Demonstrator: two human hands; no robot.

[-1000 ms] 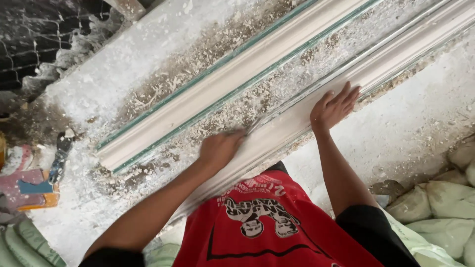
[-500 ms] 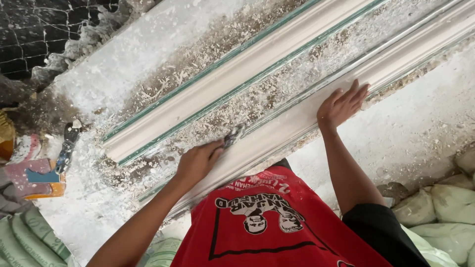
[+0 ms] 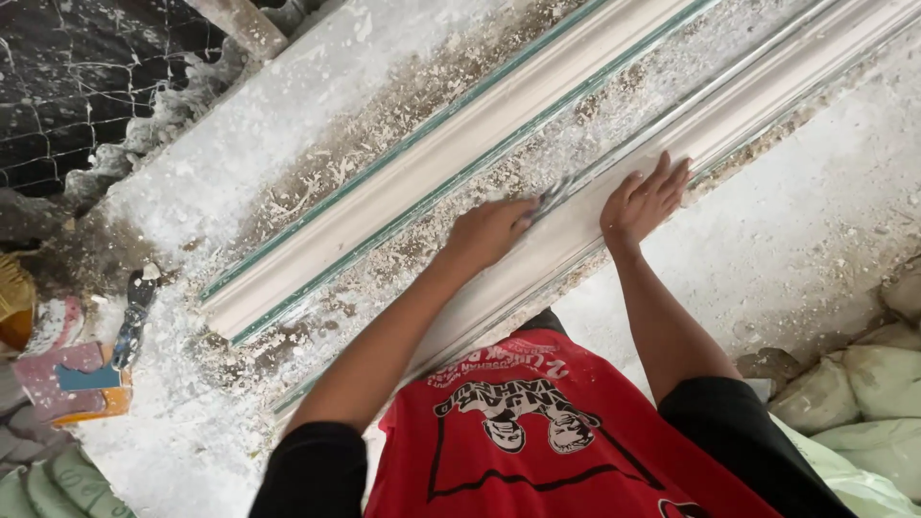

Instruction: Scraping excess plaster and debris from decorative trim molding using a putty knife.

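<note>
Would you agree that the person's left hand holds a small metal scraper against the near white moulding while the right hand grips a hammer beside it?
Not quite. In the head view the right hand grips nothing: it lies flat, fingers spread, on the near white moulding. The rest stands: the left hand holds the small metal scraper against that moulding.

We see soft, even daylight, bright on the white counter (image 3: 192, 192) with no glare. Shadows are faint and short beneath the forearms. The top left corner falls dark. The blade by the left hand (image 3: 489, 233) is motion-blurred; the rest looks reasonably sharp.
</note>
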